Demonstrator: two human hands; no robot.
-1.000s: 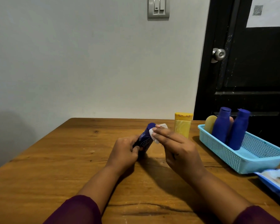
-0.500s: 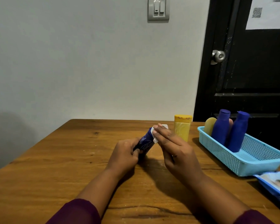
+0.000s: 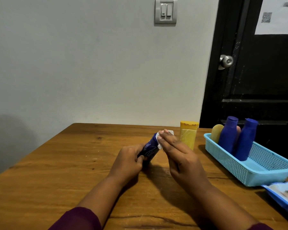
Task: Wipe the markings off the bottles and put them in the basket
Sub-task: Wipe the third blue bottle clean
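My left hand [image 3: 127, 161] grips the lower end of a dark blue bottle [image 3: 150, 149] with white markings, tilted up and away over the table. My right hand [image 3: 179, 155] presses a white wipe [image 3: 160, 145] against the bottle's upper part, fingers flat over it. A yellow bottle [image 3: 188, 136] stands upright just behind my right hand. The light blue basket [image 3: 256, 171] at the right holds two blue bottles [image 3: 228, 135] [image 3: 245, 141] and a yellowish bottle [image 3: 216, 132] leaning at its far end.
A blue wipes packet [image 3: 284, 196] lies at the table's right edge, in front of the basket. The wooden table [image 3: 65, 171] meets a grey wall at the back. A black door with a knob [image 3: 226, 61] stands behind the basket.
My right hand has slid the wipe slightly along the upper part of the blue bottle. My left hand keeps its hold and the bottle stays tilted.
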